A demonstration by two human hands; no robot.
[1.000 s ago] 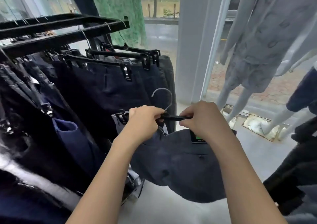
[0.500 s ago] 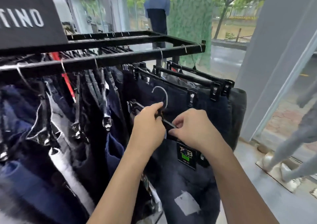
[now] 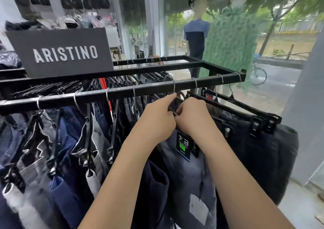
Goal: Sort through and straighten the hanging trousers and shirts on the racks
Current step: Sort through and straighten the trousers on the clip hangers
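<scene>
A black metal rack (image 3: 154, 89) carries many dark, blue and grey trousers (image 3: 73, 158) on clip hangers. My left hand (image 3: 157, 118) and my right hand (image 3: 192, 118) grip the black clip hanger (image 3: 172, 110) of a dark grey-blue pair of trousers (image 3: 185, 179). The hanger's metal hook (image 3: 174, 86) sits over the front rail. My left forefinger points up along the hook. A black tag with a green patch (image 3: 183, 147) hangs at the waistband below my right hand.
More dark trousers on clip hangers (image 3: 254, 121) hang to the right. A black ARISTINO sign (image 3: 63, 52) stands on the rack. Two dressed mannequins (image 3: 197, 34) stand behind it at the window. A grey pillar (image 3: 305, 116) rises at the right.
Both hands have lifted the hanger with the trousers up to the rack, and its hook now sits over the front rail. My view has tilted upward.
</scene>
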